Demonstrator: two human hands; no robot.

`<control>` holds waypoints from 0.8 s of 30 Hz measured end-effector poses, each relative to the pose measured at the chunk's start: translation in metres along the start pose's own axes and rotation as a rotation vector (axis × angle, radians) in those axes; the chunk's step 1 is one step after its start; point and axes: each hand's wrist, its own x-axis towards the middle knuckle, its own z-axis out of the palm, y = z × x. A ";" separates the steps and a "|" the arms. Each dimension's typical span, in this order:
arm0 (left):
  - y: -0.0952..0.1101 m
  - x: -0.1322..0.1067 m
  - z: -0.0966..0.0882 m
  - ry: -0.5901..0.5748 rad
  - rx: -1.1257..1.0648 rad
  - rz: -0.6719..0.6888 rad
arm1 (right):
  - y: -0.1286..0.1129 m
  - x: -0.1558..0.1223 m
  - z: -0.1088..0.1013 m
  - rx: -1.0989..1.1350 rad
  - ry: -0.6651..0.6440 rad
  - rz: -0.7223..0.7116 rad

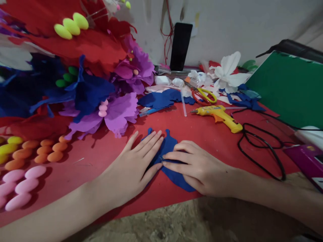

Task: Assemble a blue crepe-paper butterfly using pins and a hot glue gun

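A blue petal-shaped fabric or foam piece (178, 174) lies flat on the red table covering, its narrow tips pointing away from me. Across its left part my left hand (137, 161) rests palm down, fingers stretched out, covering much of it. My right hand (199, 166) is at the piece's middle, with thumb and fingers drawn together. At its fingertips is a small thin glinting thing (160, 158), too small to name, close to my left thumb. The right palm hides the piece's right edge.
A yellow glue gun (219, 116) with a looping black cord (264, 161) lies at the right. Behind it are scissors (205, 95) and blue scraps (161, 99). Large fabric flowers (121, 114) crowd the left, near pink ovals (26, 185). A phone (181, 47) leans on the wall.
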 end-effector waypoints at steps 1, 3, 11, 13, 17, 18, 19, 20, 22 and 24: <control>-0.001 0.001 -0.003 0.008 0.008 0.008 | -0.002 -0.001 0.001 -0.007 0.007 0.020; 0.001 0.000 -0.009 0.048 0.041 0.002 | -0.007 -0.002 0.001 -0.028 0.003 0.072; 0.037 -0.029 -0.016 0.168 0.121 -0.057 | 0.027 -0.011 -0.027 -0.301 0.138 0.321; 0.042 -0.032 -0.016 0.137 0.111 -0.010 | 0.052 -0.022 -0.034 -0.432 0.127 0.530; 0.039 -0.031 -0.015 0.105 0.076 0.024 | 0.092 -0.051 -0.041 -0.554 0.058 0.781; 0.037 -0.030 -0.016 0.103 0.070 0.038 | 0.098 -0.057 -0.043 -0.566 0.028 0.828; 0.035 -0.029 -0.017 0.096 0.070 0.056 | 0.104 -0.061 -0.046 -0.568 -0.007 0.871; 0.033 -0.028 -0.018 0.092 0.072 0.079 | 0.108 -0.065 -0.049 -0.563 -0.044 0.909; 0.027 -0.024 -0.021 0.071 0.075 0.115 | 0.113 -0.067 -0.056 -0.532 -0.122 0.972; 0.021 -0.019 -0.024 0.037 0.040 0.138 | 0.115 -0.065 -0.062 -0.488 -0.190 1.015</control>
